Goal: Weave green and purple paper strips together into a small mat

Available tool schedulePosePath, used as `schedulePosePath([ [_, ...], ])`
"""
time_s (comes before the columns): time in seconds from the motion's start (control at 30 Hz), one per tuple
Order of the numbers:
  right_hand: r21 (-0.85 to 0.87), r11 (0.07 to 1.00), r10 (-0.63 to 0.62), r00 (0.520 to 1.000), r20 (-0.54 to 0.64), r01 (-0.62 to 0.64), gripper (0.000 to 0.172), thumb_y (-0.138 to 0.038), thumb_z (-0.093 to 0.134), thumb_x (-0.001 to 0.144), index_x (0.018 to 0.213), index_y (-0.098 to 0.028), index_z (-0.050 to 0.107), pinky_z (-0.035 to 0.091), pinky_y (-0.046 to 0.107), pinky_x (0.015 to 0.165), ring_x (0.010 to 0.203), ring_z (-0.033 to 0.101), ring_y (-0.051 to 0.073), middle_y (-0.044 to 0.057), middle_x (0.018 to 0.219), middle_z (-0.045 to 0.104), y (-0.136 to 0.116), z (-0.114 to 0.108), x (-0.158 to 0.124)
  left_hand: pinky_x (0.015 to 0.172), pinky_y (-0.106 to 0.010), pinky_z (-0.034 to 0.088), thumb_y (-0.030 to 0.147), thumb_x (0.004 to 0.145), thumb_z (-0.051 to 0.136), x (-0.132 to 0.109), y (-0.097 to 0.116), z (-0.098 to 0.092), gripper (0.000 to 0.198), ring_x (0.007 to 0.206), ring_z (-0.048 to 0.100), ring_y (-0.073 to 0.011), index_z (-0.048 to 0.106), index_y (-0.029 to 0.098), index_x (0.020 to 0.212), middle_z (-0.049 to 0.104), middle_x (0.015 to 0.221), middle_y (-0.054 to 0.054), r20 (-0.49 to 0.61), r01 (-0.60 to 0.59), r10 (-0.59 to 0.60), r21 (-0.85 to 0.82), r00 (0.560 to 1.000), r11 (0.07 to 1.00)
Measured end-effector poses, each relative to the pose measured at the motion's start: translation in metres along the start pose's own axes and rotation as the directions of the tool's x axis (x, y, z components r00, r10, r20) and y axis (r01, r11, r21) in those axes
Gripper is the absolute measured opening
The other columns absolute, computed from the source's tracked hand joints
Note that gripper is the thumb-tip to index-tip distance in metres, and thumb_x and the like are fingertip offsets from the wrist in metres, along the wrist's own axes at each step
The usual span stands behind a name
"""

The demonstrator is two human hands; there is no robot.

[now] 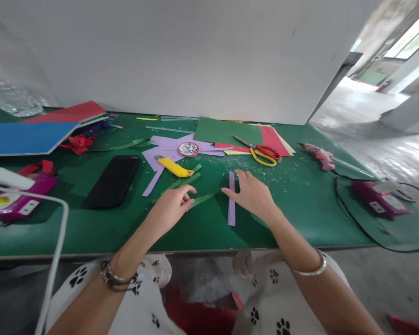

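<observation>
My left hand [170, 207] is low over the green table, fingers loosely bent and a little apart. A thin green paper strip [206, 197] runs from beside its fingertips towards my right hand; I see no grip on it. More green strips [186, 180] lie just beyond that hand. My right hand [254, 193] is spread, thumb and forefinger apart, with the thumb across a purple paper strip [232, 214] that lies lengthwise on the table. Whether the thumb presses on it I cannot tell. A yellow utility knife [175, 167] rests beyond my left hand.
Scissors [261, 153] lie on coloured paper sheets [226, 131]. A round dish [188, 149] sits on purple paper pieces [167, 152]. A black phone [113, 181] is at left, near a purple power strip [38, 197]. At right are a pink glue gun [319, 156] and a black cable [352, 216].
</observation>
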State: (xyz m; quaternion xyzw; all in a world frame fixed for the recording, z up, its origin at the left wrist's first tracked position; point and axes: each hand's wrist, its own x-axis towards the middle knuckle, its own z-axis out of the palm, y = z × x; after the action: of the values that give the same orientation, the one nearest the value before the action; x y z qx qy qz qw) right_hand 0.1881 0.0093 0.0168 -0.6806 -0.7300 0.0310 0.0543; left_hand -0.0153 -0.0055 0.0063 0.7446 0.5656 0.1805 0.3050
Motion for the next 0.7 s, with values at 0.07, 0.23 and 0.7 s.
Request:
schedulePosePath([
  [0.07, -0.015, 1.000, -0.010, 1.000, 0.001, 0.010, 0.042, -0.040, 0.052, 0.079, 0.114, -0.017, 0.047, 0.042, 0.031, 0.062, 0.094, 0.057, 0.029, 0.015, 0.106, 0.058, -0.006, 0.003, -0.001, 0.053, -0.023, 0.039, 0.017, 0.079, 0.050, 0.001, 0.002, 0.002, 0.014, 0.058, 0.059, -0.0152, 0.060, 0.017, 0.090, 0.064, 0.067, -0.001, -0.009, -0.026, 0.027, 0.044, 1.000, 0.999],
  [0.23, 0.073, 0.994, -0.077, 0.997, 0.016, 0.076, 0.039, -0.015, 0.048, 0.079, 0.118, -0.017, 0.045, 0.042, 0.030, 0.066, 0.092, 0.058, 0.025, 0.013, 0.109, 0.057, 0.000, 0.005, 0.002, 0.053, -0.023, 0.039, 0.017, 0.076, 0.052, 0.002, 0.002, 0.004, 0.011, 0.058, 0.059, -0.0151, 0.061, 0.018, 0.081, 0.064, 0.066, -0.001, -0.034, -0.071, 0.074, 0.088, 0.997, 0.994],
  [0.7, 0.297, 0.952, -0.061, 0.997, -0.038, 0.069, 0.028, -0.020, 0.052, 0.074, 0.102, -0.017, 0.053, 0.041, 0.028, 0.064, 0.072, 0.057, 0.018, 0.005, 0.082, 0.063, 0.047, -0.004, 0.017, 0.042, -0.021, 0.035, 0.034, 0.074, 0.047, 0.005, -0.006, 0.001, 0.016, 0.041, 0.048, -0.0101, 0.054, 0.019, 0.075, 0.057, 0.057, 0.003, 0.051, 0.050, -0.038, -0.266, 0.998, 0.963],
])
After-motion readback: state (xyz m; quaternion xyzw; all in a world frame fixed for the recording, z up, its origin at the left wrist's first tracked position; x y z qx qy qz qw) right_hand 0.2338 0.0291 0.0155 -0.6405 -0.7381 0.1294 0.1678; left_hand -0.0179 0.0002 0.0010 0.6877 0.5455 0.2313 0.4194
